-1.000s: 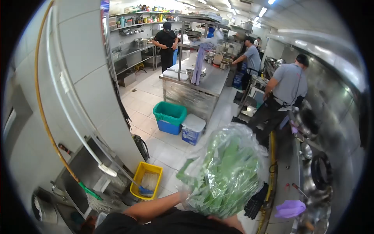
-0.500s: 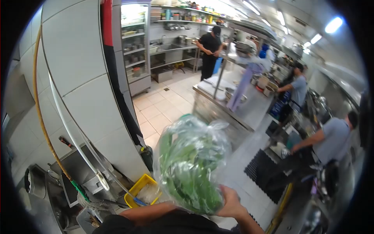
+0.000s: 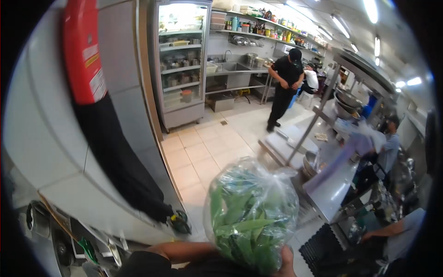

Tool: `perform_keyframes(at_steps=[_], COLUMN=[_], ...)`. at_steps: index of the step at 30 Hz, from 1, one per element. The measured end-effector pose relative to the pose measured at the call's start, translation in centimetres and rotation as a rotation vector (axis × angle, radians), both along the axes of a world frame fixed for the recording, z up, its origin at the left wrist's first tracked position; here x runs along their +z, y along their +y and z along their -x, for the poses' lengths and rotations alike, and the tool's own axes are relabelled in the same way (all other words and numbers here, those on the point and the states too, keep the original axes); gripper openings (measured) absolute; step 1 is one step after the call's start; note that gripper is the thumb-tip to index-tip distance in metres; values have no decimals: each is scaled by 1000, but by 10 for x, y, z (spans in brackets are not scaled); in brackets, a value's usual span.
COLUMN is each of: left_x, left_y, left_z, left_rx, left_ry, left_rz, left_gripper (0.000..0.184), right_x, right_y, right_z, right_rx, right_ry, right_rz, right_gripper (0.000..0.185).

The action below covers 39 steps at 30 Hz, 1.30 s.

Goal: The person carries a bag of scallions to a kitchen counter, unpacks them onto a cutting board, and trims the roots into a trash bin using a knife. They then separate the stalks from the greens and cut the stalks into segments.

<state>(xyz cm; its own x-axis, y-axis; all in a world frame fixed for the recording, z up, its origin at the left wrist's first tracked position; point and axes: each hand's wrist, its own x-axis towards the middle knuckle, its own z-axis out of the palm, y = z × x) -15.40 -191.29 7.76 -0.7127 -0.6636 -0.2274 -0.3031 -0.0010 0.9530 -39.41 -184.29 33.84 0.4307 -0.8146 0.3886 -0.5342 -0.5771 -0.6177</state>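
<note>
A clear plastic bag [image 3: 251, 214] stuffed with long green leaves is held up in front of my body, at the lower middle of the view. My right hand [image 3: 286, 263] grips its lower right side, thumb against the plastic. The rest of that hand runs out of the bottom of the frame. My left forearm [image 3: 187, 251] reaches across from the left to behind the bag, so the left hand and its fingers are hidden.
On my left is a tiled wall [image 3: 64, 152] with a red-and-black hanging item [image 3: 87, 60]. A glass-door fridge [image 3: 182, 69] stands ahead beside a sink counter [image 3: 235, 67]. A person in black [image 3: 286, 87] stands there. Right: a steel worktable [image 3: 330, 194], other workers and a black mat [image 3: 323, 247].
My view has turned left and moved forward, with the fridge and the person in black looking nearer. The bag of leaves stays in my grip and now sits lower and further right.
</note>
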Motion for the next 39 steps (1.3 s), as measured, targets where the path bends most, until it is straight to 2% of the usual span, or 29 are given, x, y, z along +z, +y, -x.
perform_keyframes(at_steps=[2,3,6,7,9,10,12,13,15,17,20,24,26,28,32,34,36,39], left_x=[-11,-18,-17,-16,-4,2,20,23,26,7,-12,-14,-6,-18,27,50,80,93], left_y=[-32,-45,-102,-119,-157,-171,-196,-199,-218,-204,-217,-268,-317,-344,-448,-494,-530,-583], left_z=[-19,-30,-35,-50,-77,-95,-133,-149,-167,-196,-221,-263,-283,-306,-345,-347,-354,-358], left_rx=[35,56,134,168,226,251,291,309,348,391,428,449,465,472,443,403,358,224], left_ry=[-45,-60,-62,-68,-106,-136,-167,-165,-151,-150,-176,-186,-198,-222,-267,-262,-253,-288], left_rz=[22,34,46,62,70,64,57,55,56,59,60,59,78,111,117,104,67,38], left_gripper=[58,58,58,58,59,59,59,59,59,60,60,61,61,61,62,62,62,62], right_x=[-28,-37,-46,-37,9,10,11,20,25,47,34,14,5,-10,-5,5,1,-7], right_y=[-36,-57,-121,-155,-216,-243,-300,-318,-352,-377,-420,-468,-490,-524,-565,-579,-592,-622], right_z=[-3,-9,-14,-20,-62,-77,-98,-109,-130,-159,-194,-238,-261,-279,-316,-329,-336,-336], right_rx=[-54,-38,-17,9,220,241,492,513,584,653,723,706,628,629,534,447,275,204], right_ry=[-123,-135,120,118,-111,-137,-88,-11,38,81,99,134,32,-57,-261,-287,-285,-243], right_rz=[-260,-251,-276,-259,-175,-183,-132,-165,-109,-36,-21,-12,-66,-108,-308,-311,-202,-79], right_gripper=[44,44,89,89,54,54,55,63,64,66,67,71,71,69,62,57,54,56])
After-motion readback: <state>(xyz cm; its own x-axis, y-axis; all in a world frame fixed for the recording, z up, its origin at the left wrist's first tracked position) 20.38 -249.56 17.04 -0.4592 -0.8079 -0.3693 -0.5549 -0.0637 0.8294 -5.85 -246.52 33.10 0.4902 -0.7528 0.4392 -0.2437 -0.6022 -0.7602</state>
